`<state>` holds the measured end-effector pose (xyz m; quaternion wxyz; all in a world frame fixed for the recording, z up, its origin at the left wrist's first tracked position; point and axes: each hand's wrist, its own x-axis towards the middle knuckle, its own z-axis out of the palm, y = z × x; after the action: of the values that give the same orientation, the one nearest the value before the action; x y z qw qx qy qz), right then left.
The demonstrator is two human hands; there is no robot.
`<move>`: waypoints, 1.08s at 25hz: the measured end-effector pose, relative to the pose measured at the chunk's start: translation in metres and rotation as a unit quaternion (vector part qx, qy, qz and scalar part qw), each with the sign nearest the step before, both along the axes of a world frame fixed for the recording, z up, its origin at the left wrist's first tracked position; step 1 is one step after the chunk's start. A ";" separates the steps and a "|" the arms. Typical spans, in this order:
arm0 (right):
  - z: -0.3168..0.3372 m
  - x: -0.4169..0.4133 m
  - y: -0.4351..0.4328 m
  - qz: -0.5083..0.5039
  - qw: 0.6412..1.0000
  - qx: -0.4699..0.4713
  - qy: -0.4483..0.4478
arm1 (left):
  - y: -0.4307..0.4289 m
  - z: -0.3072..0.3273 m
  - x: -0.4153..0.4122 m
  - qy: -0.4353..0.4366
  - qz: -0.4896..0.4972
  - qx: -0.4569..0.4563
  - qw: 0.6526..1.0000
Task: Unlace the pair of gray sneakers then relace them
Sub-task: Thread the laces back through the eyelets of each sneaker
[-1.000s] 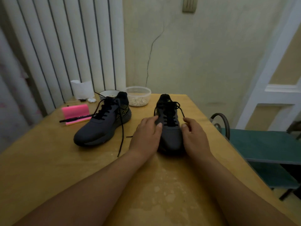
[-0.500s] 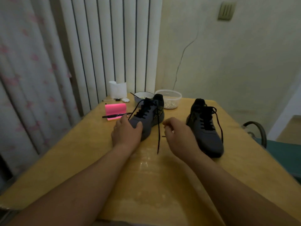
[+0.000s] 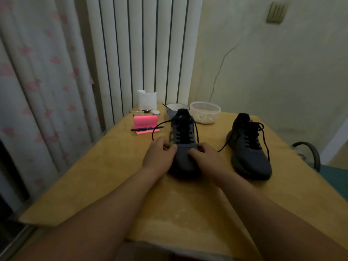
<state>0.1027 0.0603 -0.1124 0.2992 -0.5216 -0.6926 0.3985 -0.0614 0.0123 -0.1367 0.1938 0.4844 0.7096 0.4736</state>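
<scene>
Hands flank the near sneaker [image 3: 183,142]: the left hand [image 3: 160,159] and the right hand [image 3: 206,160] sit on either side of it. Each has its fingers curled round the front of the shoe just below the lowest lace crossing, thumbs on top. Whether either hand also pinches a lace cannot be told, as the fingertips are dim and bunched.

The near sneaker is gray and stands on its sole on the table [image 3: 90,178], toe towards the person. Its black lace [image 3: 183,136] is threaded through the eyelets but untied. One loose end loops out to the left of the shoe and the other runs down its right side.

To the right of the near sneaker, apart from it, stands the second sneaker [image 3: 250,153]. It is also laced, toe towards the person, with loose lace ends trailing onto the table on both sides.

Just behind the near sneaker's heel are a bowl [image 3: 175,106] and a clear tub [image 3: 205,112] of pale bits. Back and left of the near sneaker lies a pink notepad [image 3: 145,121] with a black pen [image 3: 146,128] across its near edge. Further back stands a white paper roll [image 3: 147,99]. Far to the right, past the table edge, is a chair [image 3: 337,178].
</scene>
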 end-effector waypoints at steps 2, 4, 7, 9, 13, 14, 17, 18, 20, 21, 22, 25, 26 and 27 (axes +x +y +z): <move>0.000 0.020 -0.019 0.019 1.000 0.011 -0.006 | -0.017 -0.003 0.008 0.005 -0.026 0.020 0.999; -0.003 0.038 -0.038 0.028 0.999 0.021 -0.007 | -0.037 -0.007 0.018 0.019 -0.066 0.041 0.997; -0.005 0.062 -0.054 0.040 0.994 0.095 -0.036 | -0.061 -0.006 0.029 0.070 -0.094 0.101 0.988; 0.000 0.069 -0.051 0.055 0.982 0.174 -0.042 | -0.065 0.002 0.030 0.123 -0.103 0.128 0.979; 0.012 0.063 -0.031 0.113 0.955 0.266 -0.063 | -0.054 0.015 0.024 0.200 -0.142 0.111 0.963; 0.013 0.060 -0.026 0.118 0.947 0.288 -0.084 | -0.051 0.015 0.024 0.213 -0.145 0.111 0.960; 0.006 0.056 -0.021 0.115 0.947 0.283 -0.101 | -0.045 0.007 0.029 0.245 -0.132 0.128 0.952; 0.003 0.056 -0.022 0.117 0.956 0.259 -0.075 | -0.044 0.004 0.031 0.235 -0.127 0.130 0.955; -0.001 0.059 -0.020 0.122 0.970 0.208 -0.011 | -0.043 0.001 0.031 0.176 -0.122 0.124 0.969; 0.000 0.062 -0.018 0.125 0.973 0.191 0.010 | -0.043 0.002 0.030 0.144 -0.123 0.119 0.975; 0.003 0.064 -0.015 0.130 0.974 0.186 0.012 | -0.043 0.005 0.026 0.128 -0.127 0.114 0.977; 0.015 0.071 -0.002 0.167 0.953 0.243 -0.063 | -0.042 0.014 0.015 0.192 -0.155 0.103 0.964; 0.019 0.071 0.001 0.180 0.940 0.274 -0.100 | -0.041 0.017 0.013 0.229 -0.165 0.102 0.954; 0.023 0.071 0.003 0.192 0.922 0.305 -0.141 | -0.040 0.021 0.011 0.263 -0.175 0.099 0.944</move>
<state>0.1741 0.0634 -0.0899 0.2613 -0.3130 -0.9023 0.1400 -0.0506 -0.0280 -0.1161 0.0308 0.7250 0.5891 0.3555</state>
